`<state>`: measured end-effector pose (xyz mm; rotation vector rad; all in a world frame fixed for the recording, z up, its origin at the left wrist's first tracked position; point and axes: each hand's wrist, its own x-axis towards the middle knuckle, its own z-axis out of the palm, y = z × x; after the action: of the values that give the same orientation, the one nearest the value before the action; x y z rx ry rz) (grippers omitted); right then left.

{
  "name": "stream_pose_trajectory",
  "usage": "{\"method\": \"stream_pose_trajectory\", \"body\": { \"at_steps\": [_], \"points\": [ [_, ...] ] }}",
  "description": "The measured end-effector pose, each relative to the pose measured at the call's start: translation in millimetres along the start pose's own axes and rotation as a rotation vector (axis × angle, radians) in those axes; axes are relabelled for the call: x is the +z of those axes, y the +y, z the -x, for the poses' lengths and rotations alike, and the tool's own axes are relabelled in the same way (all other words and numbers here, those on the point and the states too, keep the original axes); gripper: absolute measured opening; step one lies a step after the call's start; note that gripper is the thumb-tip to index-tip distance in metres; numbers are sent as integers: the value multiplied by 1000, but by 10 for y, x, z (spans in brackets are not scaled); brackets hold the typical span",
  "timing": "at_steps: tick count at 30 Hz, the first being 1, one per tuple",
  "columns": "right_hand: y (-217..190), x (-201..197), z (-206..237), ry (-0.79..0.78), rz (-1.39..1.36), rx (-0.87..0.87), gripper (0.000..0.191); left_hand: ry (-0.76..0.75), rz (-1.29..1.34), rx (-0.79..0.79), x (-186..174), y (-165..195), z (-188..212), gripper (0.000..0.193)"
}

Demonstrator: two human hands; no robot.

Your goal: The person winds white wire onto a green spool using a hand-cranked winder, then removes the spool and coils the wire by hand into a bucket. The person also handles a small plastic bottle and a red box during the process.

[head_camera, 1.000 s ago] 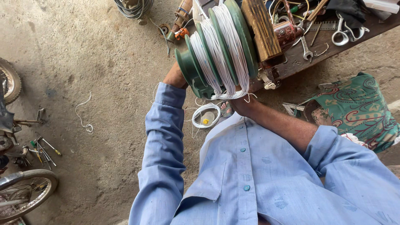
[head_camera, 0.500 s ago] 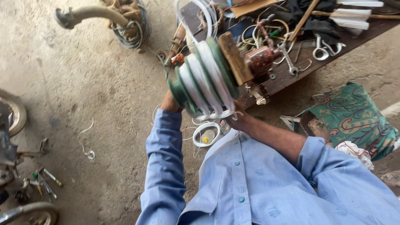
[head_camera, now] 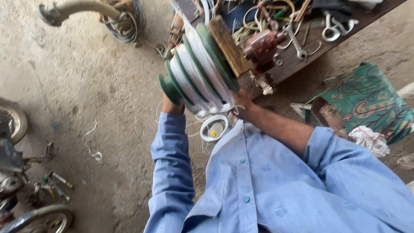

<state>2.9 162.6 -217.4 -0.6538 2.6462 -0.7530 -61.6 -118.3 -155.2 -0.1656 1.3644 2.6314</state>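
Spool [head_camera: 198, 73] shifted left; both hands clamp ribbed green plastic, white wire-wound.

The dark wooden desk [head_camera: 302, 64] carried spanners [head_camera: 297, 43] and scissors [head_camera: 334, 28]; the concrete floor [head_camera: 86, 86] held a white wire coil [head_camera: 214, 127].

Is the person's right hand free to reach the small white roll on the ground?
Probably not: the right hand and left hand both hold the green stepped former wound with white wire, directly above the small white roll.
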Motion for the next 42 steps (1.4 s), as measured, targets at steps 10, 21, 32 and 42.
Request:
{"method": "stream_pose_trajectory", "body": {
  "at_steps": [10,21,32,42],
  "points": [
    [-125,-108,-40,62,-212,82,73,-122,-1140,406,337,488,201,15],
    [-458,-494,10,256,-596,30,49,13,-1093,352,1034,897,479,40],
    [-646,-897,139,417,-836,46,31,382,-1312,771,1711,775,606,72],
    [-805,-1161,372,425,508,-238,54,-269,-1131,321,1659,913,717,34]
  ]
}}
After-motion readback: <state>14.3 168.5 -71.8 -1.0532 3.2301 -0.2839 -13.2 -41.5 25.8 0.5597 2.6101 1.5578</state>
